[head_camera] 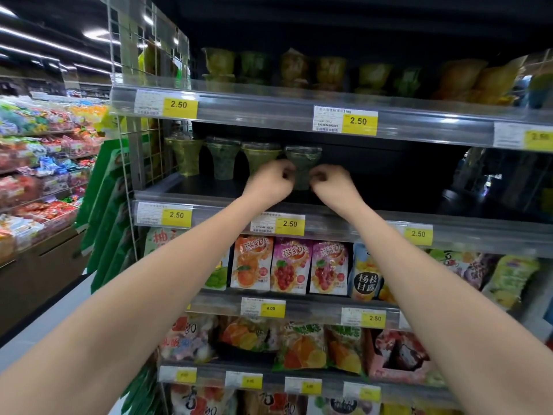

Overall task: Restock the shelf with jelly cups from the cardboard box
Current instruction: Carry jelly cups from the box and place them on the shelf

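Left-hand fingers are curled, tips on the left flank of a green translucent plastic jelly cup with a clear domed lid. Right-hand fingers are curled the same way on its right flank. Both pinch the jelly cup low on its body. There is motion blur here and the thumbs are not readable. Left hand and right hand show their backs to the camera, level with each other, with the cup between them. Bare forearms run down to the bottom corners of the frame.

The jelly cup stands upright on the dark second shelf from the top, rightmost in a row of four. To its left are three more green lidded cups, all upright and side by side; the nearest one is partly hidden behind the left hand. A clear plastic price rail runs along the shelf's front edge and carries yellow 2.50 price tags.

On the top shelf is a row of green and yellow-orange cups, some stacked, blurred. Below the hands stand printed fruit jelly pouches in orange, purple and red. One shelf lower are bags of fruit sweets.

At the left end of the unit is a white wire grid panel with green hanging packets beside it. Far left, another aisle holds bins of mixed colourful wrapped sweets.
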The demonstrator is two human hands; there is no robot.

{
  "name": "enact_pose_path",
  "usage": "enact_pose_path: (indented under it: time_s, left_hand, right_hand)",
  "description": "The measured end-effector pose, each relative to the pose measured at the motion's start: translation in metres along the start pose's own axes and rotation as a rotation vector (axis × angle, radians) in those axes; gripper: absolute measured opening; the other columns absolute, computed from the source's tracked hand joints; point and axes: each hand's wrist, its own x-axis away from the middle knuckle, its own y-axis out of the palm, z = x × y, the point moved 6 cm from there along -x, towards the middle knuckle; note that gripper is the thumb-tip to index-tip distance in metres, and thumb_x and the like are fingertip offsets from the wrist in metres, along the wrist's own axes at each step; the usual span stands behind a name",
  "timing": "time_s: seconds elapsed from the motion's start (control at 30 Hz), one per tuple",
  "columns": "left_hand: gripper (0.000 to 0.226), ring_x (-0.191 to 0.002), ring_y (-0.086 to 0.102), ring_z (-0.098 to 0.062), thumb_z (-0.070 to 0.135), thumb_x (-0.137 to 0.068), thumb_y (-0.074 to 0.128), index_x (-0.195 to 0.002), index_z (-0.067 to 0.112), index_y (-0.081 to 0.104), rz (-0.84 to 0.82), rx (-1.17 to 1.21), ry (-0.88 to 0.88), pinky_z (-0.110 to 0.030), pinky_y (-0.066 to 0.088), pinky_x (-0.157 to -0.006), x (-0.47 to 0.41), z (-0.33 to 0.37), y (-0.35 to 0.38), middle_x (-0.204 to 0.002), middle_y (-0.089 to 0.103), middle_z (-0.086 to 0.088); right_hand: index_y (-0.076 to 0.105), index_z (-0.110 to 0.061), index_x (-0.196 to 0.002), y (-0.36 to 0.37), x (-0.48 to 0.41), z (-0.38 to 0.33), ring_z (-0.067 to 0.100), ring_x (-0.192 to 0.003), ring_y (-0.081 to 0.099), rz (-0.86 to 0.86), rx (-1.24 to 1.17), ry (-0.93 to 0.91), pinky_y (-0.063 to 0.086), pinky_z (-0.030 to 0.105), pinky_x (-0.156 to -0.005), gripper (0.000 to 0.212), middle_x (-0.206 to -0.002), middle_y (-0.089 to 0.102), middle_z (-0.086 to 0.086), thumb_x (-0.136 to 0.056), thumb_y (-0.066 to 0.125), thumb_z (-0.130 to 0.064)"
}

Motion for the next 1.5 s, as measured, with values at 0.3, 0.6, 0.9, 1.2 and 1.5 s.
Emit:
enact_pose_path:
  time_s: [0.3, 0.6, 0.9, 1.2, 1.5]
  left_hand:
    - [0.040, -0.101, 0.061, -0.027, 0.042, -0.095, 0.042, -0.115, 0.013, 0.061, 0.188, -0.639, 0.228, -0.033, 0.040, -0.066, 0.074, 0.019, -0.021, -0.108, 0.066, -0.006]
    - [0.043, -0.104, 0.056, -0.032, 0.044, -0.095, 0.042, -0.111, 0.007, 0.057, 0.040, -0.805, 0.126, -0.039, 0.041, -0.075, 0.177, 0.038, -0.025, -0.110, 0.062, -0.011]
    - [0.044, -0.088, 0.062, -0.030, 0.048, -0.095, 0.044, -0.109, 0.008, 0.056, -0.181, -0.778, -0.160, -0.031, 0.040, -0.059, 0.388, 0.018, -0.019, -0.098, 0.064, -0.010]
    - [0.053, -0.117, 0.054, -0.031, 0.047, -0.092, 0.047, -0.134, 0.014, 0.048, -0.339, -0.716, -0.648, -0.041, 0.046, -0.093, 0.637, -0.029, -0.060, -0.129, 0.058, -0.006]
    - [0.053, -0.121, 0.053, -0.030, 0.043, -0.093, 0.050, -0.136, 0.013, 0.046, -0.330, -0.645, -1.166, -0.042, 0.045, -0.095, 0.872, -0.063, -0.133, -0.130, 0.057, -0.008]
  right_hand:
    - [0.064, -0.014, -0.112, -0.013, 0.061, -0.013, 0.033, -0.095, 0.062, -0.034, 0.568, -0.217, 0.041, 0.033, -0.067, 0.039, -0.104, 0.067, 0.010, -0.099, 0.040, -0.041]
    - [0.058, -0.010, -0.121, -0.027, 0.155, -0.021, 0.028, -0.110, 0.054, -0.102, 0.575, -0.399, 0.046, 0.036, -0.074, 0.039, -0.115, 0.061, 0.009, -0.098, 0.041, -0.037]
    - [0.061, -0.011, -0.107, 0.029, 0.329, -0.040, 0.026, -0.089, 0.063, -0.528, 0.439, -0.536, 0.046, 0.031, -0.061, 0.034, -0.097, 0.067, 0.006, -0.098, 0.040, -0.037]
    - [0.057, -0.021, -0.122, 0.127, 0.529, -0.096, 0.026, -0.112, 0.057, -0.938, 0.308, -0.689, 0.040, 0.033, -0.073, 0.035, -0.117, 0.065, 0.003, -0.094, 0.044, -0.037]
    - [0.055, -0.024, -0.130, 0.205, 0.714, -0.202, 0.026, -0.120, 0.054, -1.245, 0.165, -0.923, 0.044, 0.037, -0.095, 0.040, -0.124, 0.063, 0.003, -0.092, 0.048, -0.037]
